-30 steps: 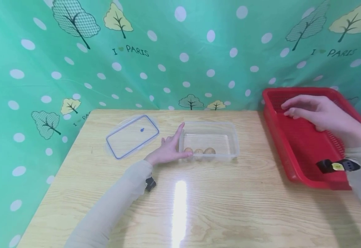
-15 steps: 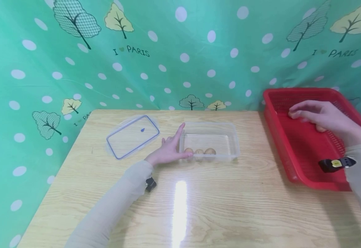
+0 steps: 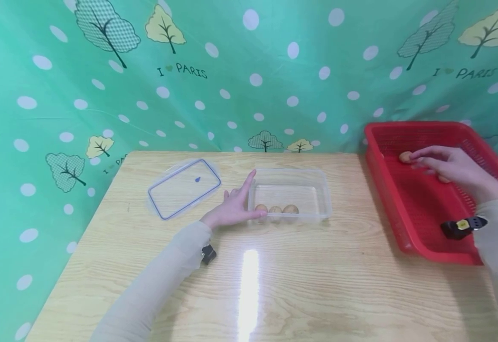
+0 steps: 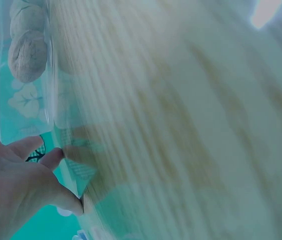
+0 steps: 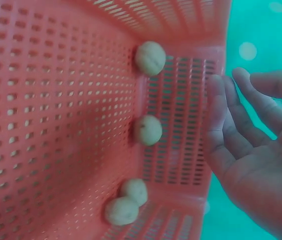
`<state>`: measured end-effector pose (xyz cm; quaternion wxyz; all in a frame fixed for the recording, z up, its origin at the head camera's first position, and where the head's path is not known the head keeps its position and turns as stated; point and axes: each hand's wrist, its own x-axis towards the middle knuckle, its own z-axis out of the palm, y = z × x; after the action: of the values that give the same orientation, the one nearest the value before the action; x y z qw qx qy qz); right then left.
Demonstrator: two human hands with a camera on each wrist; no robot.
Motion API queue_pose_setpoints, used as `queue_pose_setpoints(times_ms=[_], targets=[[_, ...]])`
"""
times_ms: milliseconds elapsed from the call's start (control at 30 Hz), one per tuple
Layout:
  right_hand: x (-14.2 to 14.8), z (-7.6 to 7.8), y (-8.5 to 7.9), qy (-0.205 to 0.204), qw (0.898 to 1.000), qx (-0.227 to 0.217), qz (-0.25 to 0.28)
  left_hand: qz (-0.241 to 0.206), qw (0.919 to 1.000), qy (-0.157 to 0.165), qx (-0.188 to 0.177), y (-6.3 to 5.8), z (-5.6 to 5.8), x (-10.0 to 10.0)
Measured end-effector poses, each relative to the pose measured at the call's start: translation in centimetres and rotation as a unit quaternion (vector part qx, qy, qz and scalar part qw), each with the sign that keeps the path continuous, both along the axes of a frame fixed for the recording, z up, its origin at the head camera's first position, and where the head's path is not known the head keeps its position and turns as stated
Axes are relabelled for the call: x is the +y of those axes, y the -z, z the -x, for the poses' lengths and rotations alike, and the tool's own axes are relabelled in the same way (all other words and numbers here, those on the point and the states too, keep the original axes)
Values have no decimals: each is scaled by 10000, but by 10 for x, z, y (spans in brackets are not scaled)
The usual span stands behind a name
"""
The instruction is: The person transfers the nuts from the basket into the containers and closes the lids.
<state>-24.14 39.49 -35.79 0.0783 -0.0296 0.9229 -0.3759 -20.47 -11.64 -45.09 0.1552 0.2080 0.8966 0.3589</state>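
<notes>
A clear plastic container [image 3: 306, 176] stands in the middle of the table in the head view. Three walnuts [image 3: 290, 209] lie along its near wall; two show as wrinkled walnuts [image 4: 27, 56] in the left wrist view. My left hand [image 3: 231, 207] touches the container's left end, thumb at the near rim and forefinger stretched to the far corner. Over the red basket [image 3: 407, 223], my right hand [image 3: 454, 166] has loosely bent fingers with nothing between them. A walnut [image 3: 405, 157] lies by its fingertips. Several walnuts [image 5: 148, 130] in the basket show in the right wrist view.
A clear lid [image 3: 184, 189] with a blue seal lies left of the container. The basket's raised walls surround the area under my right hand. A green patterned cloth [image 3: 214, 95] hangs behind the wooden table [image 3: 317, 280].
My right hand has moved slightly right and nearer to me over the basket. A walnut beside its fingertips has come into view. My left hand has stayed at the container.
</notes>
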Motion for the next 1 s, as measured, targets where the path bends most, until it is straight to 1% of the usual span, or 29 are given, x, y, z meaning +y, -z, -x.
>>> queue_pose_setpoints(times_ms=[133, 200, 333, 467, 667, 733, 833, 900, 1000], targets=[[10, 4, 10, 95, 9998, 49, -168, 26, 10000, -6, -4, 0, 0, 0], [15, 5, 15, 229, 9996, 45, -131, 46, 10000, -11, -17, 1, 0, 1], [27, 4, 23, 575, 9983, -98, 25, 17, 10000, 13, 11, 2, 0, 1], [38, 6, 26, 876, 9959, -158, 181, -16, 10000, -4, 41, 3, 1, 1], [56, 9, 30, 1059, 9932, -197, 436, -9, 10000, -25, 28, 3, 1, 2], [63, 9, 32, 1076, 9920, -193, 637, -16, 10000, -18, 16, 3, 1, 3], [73, 7, 36, 1183, 9863, -240, 1129, -11, 10000, -21, 20, 3, 1, 3], [79, 6, 38, 1154, 9829, -282, 1407, -14, 10000, -35, 13, 2, 1, 3], [85, 5, 41, 1056, 9748, -294, 1942, -7, 10000, -43, 23, 2, 1, 2]])
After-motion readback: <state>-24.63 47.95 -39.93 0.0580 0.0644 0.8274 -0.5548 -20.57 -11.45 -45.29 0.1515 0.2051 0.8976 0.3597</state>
